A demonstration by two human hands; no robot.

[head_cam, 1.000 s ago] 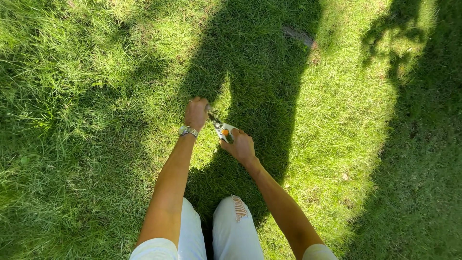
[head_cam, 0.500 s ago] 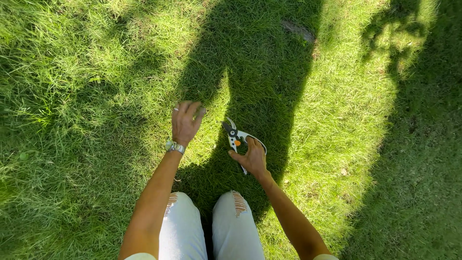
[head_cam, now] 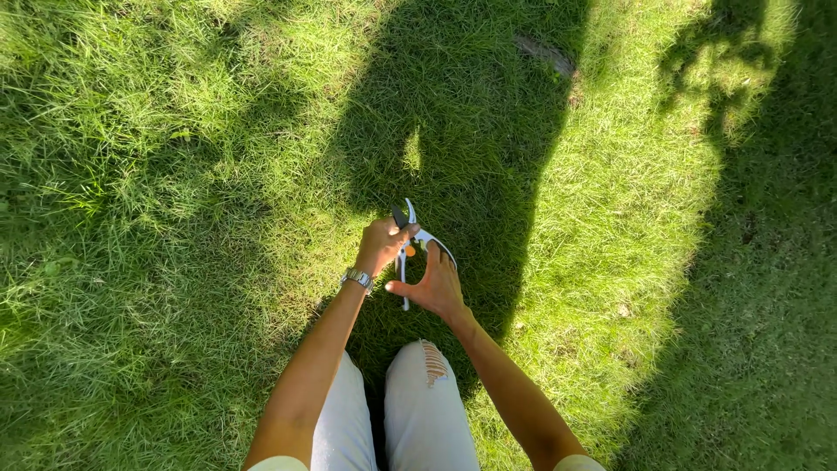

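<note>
A pair of garden pruning shears (head_cam: 410,246) with pale handles and an orange spot is held upright above the grass, blades pointing away from me. My right hand (head_cam: 434,283) holds the handles from below, thumb stretched out to the left. My left hand (head_cam: 382,244), with a metal watch (head_cam: 357,279) on the wrist, grips the shears near the pivot, fingers curled over them. Both hands meet in front of my knees, which are in pale torn trousers (head_cam: 410,401).
Long green grass (head_cam: 174,174) covers the ground all around, part sunlit, part under my shadow (head_cam: 471,113). A flat stone or bare patch (head_cam: 545,54) lies at the far top. Tree shadow darkens the right side (head_cam: 767,262).
My left hand was open and apart from the shears half a second ago; now it has come back and closed on them near the pivot. The shears stand more upright.
</note>
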